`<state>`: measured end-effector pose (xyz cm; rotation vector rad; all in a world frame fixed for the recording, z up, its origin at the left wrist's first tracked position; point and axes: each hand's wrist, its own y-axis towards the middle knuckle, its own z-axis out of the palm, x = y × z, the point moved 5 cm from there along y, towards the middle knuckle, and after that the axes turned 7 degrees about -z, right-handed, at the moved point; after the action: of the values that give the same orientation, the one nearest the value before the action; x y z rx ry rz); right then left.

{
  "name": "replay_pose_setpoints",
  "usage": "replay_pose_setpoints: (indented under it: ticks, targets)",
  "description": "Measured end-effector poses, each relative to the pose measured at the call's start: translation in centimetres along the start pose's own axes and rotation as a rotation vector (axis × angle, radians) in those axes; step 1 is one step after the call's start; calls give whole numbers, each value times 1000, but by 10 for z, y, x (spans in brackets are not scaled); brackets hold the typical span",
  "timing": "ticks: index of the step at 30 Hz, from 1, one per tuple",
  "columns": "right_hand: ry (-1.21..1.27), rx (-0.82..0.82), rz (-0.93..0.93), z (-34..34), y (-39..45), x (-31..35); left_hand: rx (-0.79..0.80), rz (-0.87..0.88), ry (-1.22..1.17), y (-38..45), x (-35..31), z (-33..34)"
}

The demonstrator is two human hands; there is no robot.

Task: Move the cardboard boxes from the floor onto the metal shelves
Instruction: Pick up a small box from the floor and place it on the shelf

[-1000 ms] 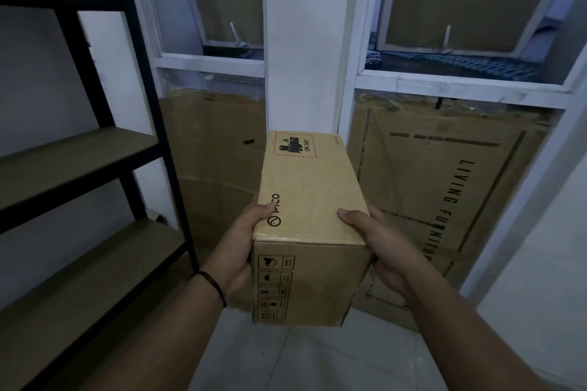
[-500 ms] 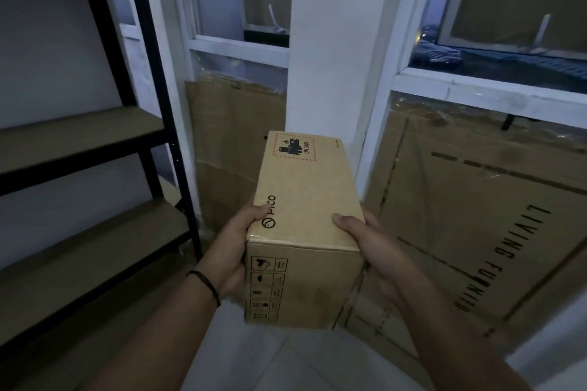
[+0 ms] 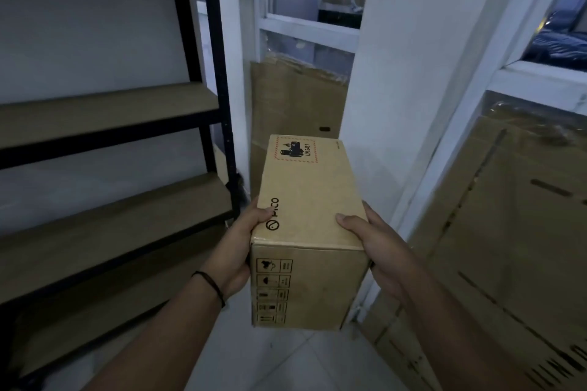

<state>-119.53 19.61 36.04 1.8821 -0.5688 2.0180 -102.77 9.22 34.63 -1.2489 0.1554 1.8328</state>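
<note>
Head view. Cardboard box (image 3: 306,225): long, stiff, sharp-edged, carried clear of the floor, just right of the metal shelves (image 3: 111,111). Left hand (image 3: 236,251) and right hand (image 3: 378,247): each grip clamped on a long side, thumbs on top. Likely light; battery label suggests careful, level handling.

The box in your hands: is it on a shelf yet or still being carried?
Carried. The box is held off the floor between the left hand and right hand, beside the shelves.
</note>
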Motion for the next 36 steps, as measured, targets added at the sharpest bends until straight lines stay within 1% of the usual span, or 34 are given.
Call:
replay_pose_setpoints:
  ticks: [14, 20, 27, 29, 32, 36]
  targets:
    - [-2, 147, 80, 42, 67, -11, -198, 46, -81, 27, -23, -56]
    - [11, 252, 103, 45, 89, -15, -296, 86, -117, 30, -15, -58]
    - [-38, 408, 102, 36, 112, -21, -402, 168, -185, 34, 0, -46]
    - [-42, 455, 106, 34, 117, -24, -409, 193, -197, 34, 7, -42]
    - [-29, 496, 121, 35, 121, -31, -374, 228, -186, 32, 14, -37]
    - [-33, 537, 151, 43, 123, -49, -364, 244, -194, 29, 26, -45]
